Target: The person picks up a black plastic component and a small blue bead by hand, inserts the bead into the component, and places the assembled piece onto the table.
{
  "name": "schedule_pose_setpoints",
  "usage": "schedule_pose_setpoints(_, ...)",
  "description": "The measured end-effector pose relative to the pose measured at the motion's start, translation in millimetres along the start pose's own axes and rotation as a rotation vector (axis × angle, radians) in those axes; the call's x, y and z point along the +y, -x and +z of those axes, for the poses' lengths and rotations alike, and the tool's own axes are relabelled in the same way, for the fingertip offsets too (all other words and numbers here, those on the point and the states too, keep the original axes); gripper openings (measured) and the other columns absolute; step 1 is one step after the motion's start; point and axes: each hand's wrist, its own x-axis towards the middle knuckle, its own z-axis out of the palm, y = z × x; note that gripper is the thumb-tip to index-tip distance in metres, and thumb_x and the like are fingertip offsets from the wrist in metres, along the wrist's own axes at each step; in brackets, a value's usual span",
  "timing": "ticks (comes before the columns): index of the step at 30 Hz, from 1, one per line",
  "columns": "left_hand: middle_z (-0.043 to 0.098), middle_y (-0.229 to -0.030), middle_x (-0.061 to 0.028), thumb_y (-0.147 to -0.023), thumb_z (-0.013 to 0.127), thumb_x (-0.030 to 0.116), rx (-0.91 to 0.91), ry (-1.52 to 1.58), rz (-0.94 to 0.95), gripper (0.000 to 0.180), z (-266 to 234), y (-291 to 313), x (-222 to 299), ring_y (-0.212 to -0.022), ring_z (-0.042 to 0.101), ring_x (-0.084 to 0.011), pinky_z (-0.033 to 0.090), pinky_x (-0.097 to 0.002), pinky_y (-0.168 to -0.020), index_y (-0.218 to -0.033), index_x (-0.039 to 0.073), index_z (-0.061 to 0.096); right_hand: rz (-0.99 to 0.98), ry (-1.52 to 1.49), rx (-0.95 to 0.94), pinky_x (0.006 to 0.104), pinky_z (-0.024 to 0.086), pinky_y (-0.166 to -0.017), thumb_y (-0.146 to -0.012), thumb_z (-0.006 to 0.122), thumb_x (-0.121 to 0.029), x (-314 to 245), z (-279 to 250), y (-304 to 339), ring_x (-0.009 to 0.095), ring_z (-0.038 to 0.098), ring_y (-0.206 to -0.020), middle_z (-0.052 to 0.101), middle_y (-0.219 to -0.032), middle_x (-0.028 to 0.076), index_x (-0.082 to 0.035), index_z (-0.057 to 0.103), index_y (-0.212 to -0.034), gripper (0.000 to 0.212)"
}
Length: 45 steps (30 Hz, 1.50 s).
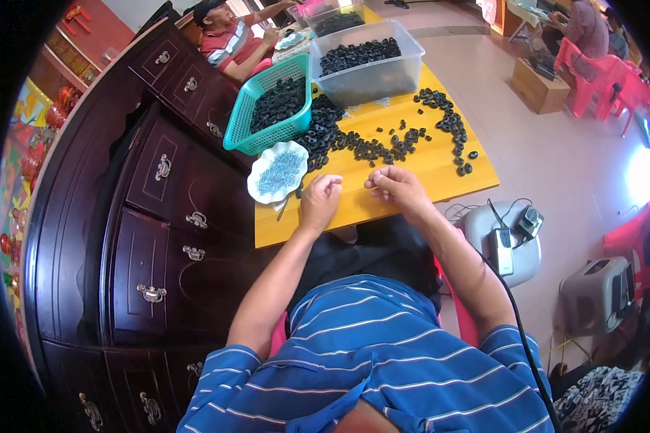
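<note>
Over the near edge of the yellow table (440, 180), my left hand (321, 202) is closed, fingers curled in and thumb against them. Anything it holds is too small to make out. A short way to its right, my right hand (401, 190) has thumb and fingertips pinched together, and what lies between them cannot be made out. Small black ring-shaped parts (372, 149) are strewn just beyond both hands. Left of my left hand stands a white scalloped dish (256, 189) with many tiny pale blue, shiny pieces. A thin dark stick-like tool (283, 209) lies beside the dish.
A green plastic basket (240, 137) and a clear plastic bin (368, 90), both with black parts, stand farther back. Dark wooden drawers (152, 216) flank the table's left side. Another person (227, 43) sits at the far end. A grey stool (477, 224) with devices stands at right.
</note>
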Motion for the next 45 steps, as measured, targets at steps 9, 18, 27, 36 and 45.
schedule_pose_setpoints(9,0.071,-0.103,-0.0134,-0.088,0.064,0.010,-0.007,-0.182,0.085,0.025,11.2,-18.2,14.3,-0.090,0.069,-0.0323,0.056,-0.0433,-0.081,-0.113,0.007,0.069,-0.022,0.061,-0.019,0.0219,0.045,-0.072,-0.101,0.065,-0.024,3.5,0.5,-0.3,0.009,0.062,-0.083,0.073,-0.098,0.003,-0.007,0.067,-0.107,0.018)
schedule_pose_setpoints(18,0.066,-0.111,-0.0165,-0.091,0.061,0.012,-0.035,-0.276,0.086,0.043,19.8,-30.2,24.3,-0.098,0.067,-0.0386,0.054,-0.0493,-0.083,-0.134,0.012,0.059,-0.113,0.204,-0.056,0.0244,0.050,-0.080,-0.103,0.061,-0.018,10.8,0.8,-4.3,0.009,0.062,-0.086,0.072,-0.098,0.003,-0.004,0.067,-0.106,0.015)
schedule_pose_setpoints(27,0.068,-0.105,-0.0212,-0.097,0.050,0.020,-0.233,-0.484,0.014,0.047,32.2,-78.9,19.1,-0.097,0.068,-0.0410,0.054,-0.0531,-0.084,-0.143,0.015,0.054,-0.211,0.459,-0.069,0.0289,0.055,-0.077,-0.098,0.063,-0.021,11.1,3.8,-0.2,0.013,0.067,-0.081,0.074,-0.091,0.004,-0.002,0.070,-0.100,0.020)
schedule_pose_setpoints(36,0.068,-0.102,-0.0154,-0.092,0.065,0.014,0.022,-0.248,0.130,0.022,39.9,-53.3,10.6,-0.093,0.066,-0.0378,0.054,-0.0479,-0.081,-0.113,0.010,0.067,-0.196,0.441,-0.074,0.0295,0.054,-0.077,-0.097,0.062,-0.021,12.6,2.5,-4.7,0.013,0.067,-0.079,0.074,-0.091,0.005,-0.002,0.070,-0.101,0.021)
schedule_pose_setpoints(45,0.068,-0.096,-0.0146,-0.091,0.068,0.016,0.081,-0.182,0.110,0.012,35.6,-46.2,8.2,-0.091,0.066,-0.0373,0.053,-0.0473,-0.077,-0.096,0.006,0.064,-0.185,0.489,-0.052,0.0286,0.054,-0.078,-0.097,0.062,-0.021,5.8,5.8,-1.8,0.012,0.067,-0.081,0.074,-0.090,0.004,-0.003,0.070,-0.100,0.020)
